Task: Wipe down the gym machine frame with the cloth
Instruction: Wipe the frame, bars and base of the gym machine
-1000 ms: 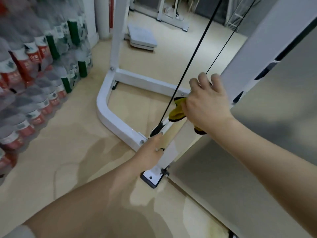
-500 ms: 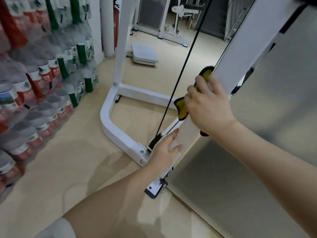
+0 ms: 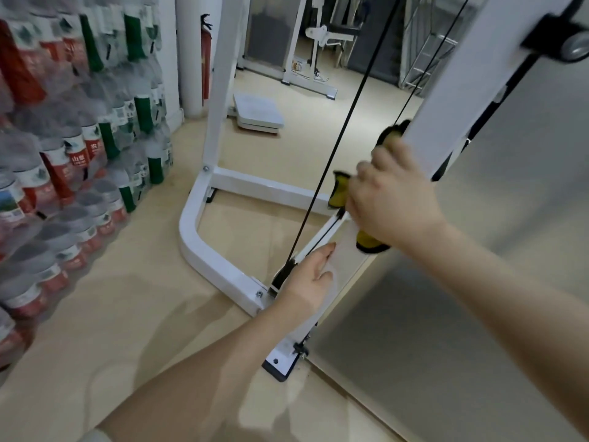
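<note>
The white gym machine frame (image 3: 446, 90) slants from the upper right down to a bolted foot plate on the floor. My right hand (image 3: 389, 199) grips a yellow cloth with a black edge (image 3: 339, 189) and presses it against the slanted post; cloth shows above, left of and below the hand. My left hand (image 3: 314, 275) rests flat on the lower part of the same post, fingers straight, just above the base joint. Two black cables (image 3: 344, 129) run down beside the post to a fitting by my left hand.
The frame's curved white base (image 3: 204, 250) and a second upright (image 3: 220, 74) stand to the left. Shrink-wrapped packs of bottled water (image 3: 63, 154) are stacked along the left wall. A grey panel (image 3: 478, 282) fills the right. A flat white scale-like platform (image 3: 258, 113) lies further back.
My right hand and the cloth have slid up the slanted post. My left hand shifted from the post's edge onto its face and stays there. The camera tilted up a little.
</note>
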